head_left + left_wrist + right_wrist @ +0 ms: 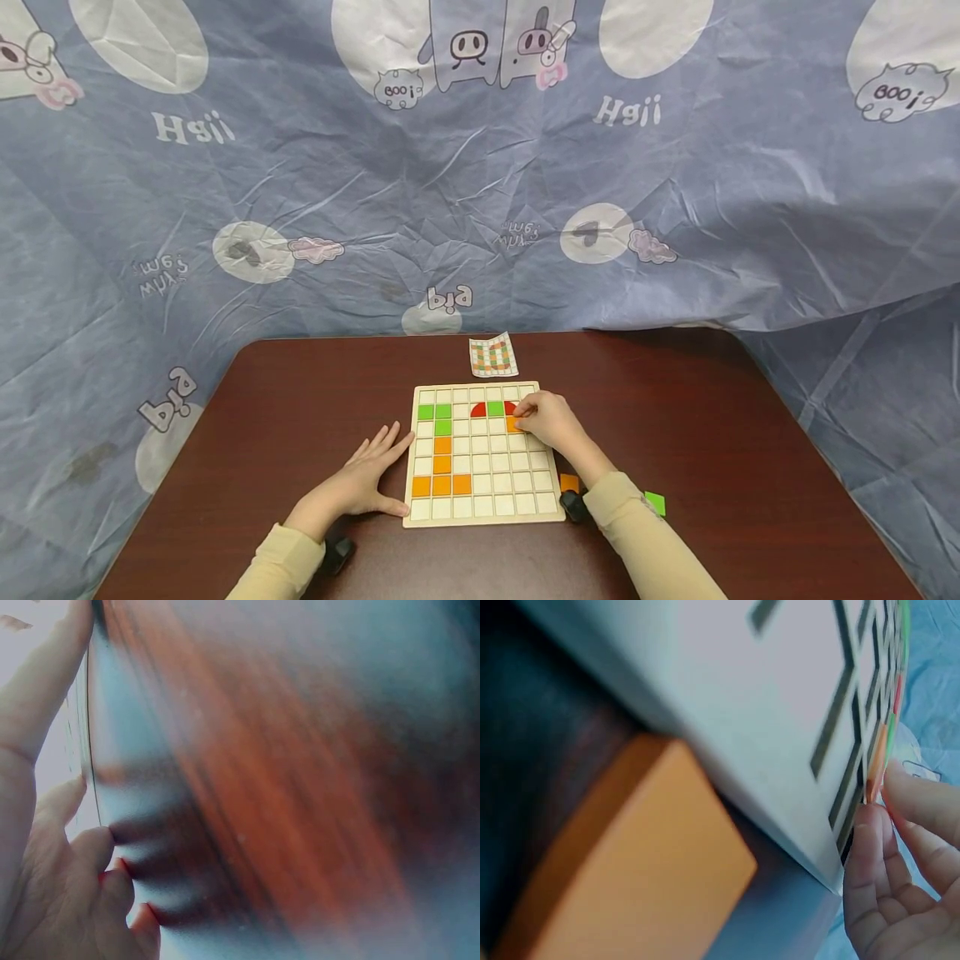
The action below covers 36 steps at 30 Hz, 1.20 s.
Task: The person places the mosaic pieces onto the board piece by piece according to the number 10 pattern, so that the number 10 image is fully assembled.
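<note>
A cream gridded board (480,505) lies on the table, holding green tiles (443,427), orange tiles (442,464) and two red rounded pieces (478,411) with a green tile (495,408) between them. At its upper right, my right hand (551,419) pinches an orange square tile (513,424) by its right side, just below the right red piece. In the right wrist view, thumb and fingertips meet at this tile's edge (877,761). My left hand (360,482) is spread along the board's left edge, with thumb near the lower corner and a fingertip at the side.
Behind the board lies a small paper card (493,357) printed with a coloured grid. A loose orange tile (569,482) rests beside the board's lower right side, and a loose green tile (655,503) lies beyond the right forearm. A patterned grey-blue cloth (450,183) hangs behind the table.
</note>
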Each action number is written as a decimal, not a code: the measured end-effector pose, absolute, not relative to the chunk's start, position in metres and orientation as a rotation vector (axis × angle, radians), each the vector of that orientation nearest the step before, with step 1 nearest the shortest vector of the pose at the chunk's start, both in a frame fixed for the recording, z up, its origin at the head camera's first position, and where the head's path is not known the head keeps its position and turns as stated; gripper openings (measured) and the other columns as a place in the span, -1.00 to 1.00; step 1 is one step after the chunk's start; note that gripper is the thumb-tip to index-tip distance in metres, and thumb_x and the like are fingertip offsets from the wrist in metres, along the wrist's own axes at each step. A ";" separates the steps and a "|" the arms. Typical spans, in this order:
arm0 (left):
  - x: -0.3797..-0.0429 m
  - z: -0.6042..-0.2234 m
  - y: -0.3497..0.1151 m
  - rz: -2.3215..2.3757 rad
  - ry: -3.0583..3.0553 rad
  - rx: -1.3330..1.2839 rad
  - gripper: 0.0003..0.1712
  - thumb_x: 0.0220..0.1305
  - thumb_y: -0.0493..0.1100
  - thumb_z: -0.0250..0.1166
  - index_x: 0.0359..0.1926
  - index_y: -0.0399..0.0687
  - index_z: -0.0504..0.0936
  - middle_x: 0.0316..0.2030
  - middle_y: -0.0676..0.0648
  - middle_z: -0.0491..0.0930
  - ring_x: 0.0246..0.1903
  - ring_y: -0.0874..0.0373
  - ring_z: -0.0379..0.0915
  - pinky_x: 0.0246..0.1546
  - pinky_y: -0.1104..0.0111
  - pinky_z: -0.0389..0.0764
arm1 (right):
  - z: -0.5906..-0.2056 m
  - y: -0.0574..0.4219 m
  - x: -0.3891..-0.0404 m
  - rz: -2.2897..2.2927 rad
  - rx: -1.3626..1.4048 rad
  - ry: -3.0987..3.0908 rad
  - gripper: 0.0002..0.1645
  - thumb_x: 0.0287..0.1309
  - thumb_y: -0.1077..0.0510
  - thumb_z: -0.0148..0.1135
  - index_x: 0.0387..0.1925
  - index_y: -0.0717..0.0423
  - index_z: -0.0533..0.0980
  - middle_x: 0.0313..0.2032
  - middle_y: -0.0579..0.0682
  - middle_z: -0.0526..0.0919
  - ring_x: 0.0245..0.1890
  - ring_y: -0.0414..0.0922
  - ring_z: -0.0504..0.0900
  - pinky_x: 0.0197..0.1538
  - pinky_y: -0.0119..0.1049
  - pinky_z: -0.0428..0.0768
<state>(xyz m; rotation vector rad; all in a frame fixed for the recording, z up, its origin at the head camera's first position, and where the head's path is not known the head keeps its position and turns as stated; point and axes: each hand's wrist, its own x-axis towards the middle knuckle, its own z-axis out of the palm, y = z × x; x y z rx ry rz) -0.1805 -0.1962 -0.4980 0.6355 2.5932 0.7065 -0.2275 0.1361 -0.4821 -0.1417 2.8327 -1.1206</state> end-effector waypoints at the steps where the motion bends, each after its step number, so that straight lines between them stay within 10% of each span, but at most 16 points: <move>1: -0.181 -0.498 -0.196 0.705 2.591 0.636 0.33 -0.14 0.20 0.55 0.56 0.00 0.01 0.56 -0.28 -0.22 0.54 -0.27 -0.36 0.47 -0.22 -0.21 | -0.482 0.138 -0.227 -1.141 -0.130 2.819 -0.94 0.05 0.26 0.44 -0.38 0.13 0.70 -0.37 -0.06 0.67 -0.41 -0.20 0.57 -0.30 -0.33 0.58; 36: -0.182 -0.499 -0.196 0.712 2.596 0.635 0.34 -0.14 0.20 0.57 0.56 -0.02 0.01 0.55 -0.29 -0.20 0.54 -0.29 -0.36 0.47 -0.22 -0.20 | -0.467 0.248 -0.176 -1.448 -0.035 2.560 -0.57 0.18 0.09 0.38 0.01 0.27 0.61 -0.13 0.11 0.75 -0.21 -0.06 0.73 -0.09 -0.24 0.69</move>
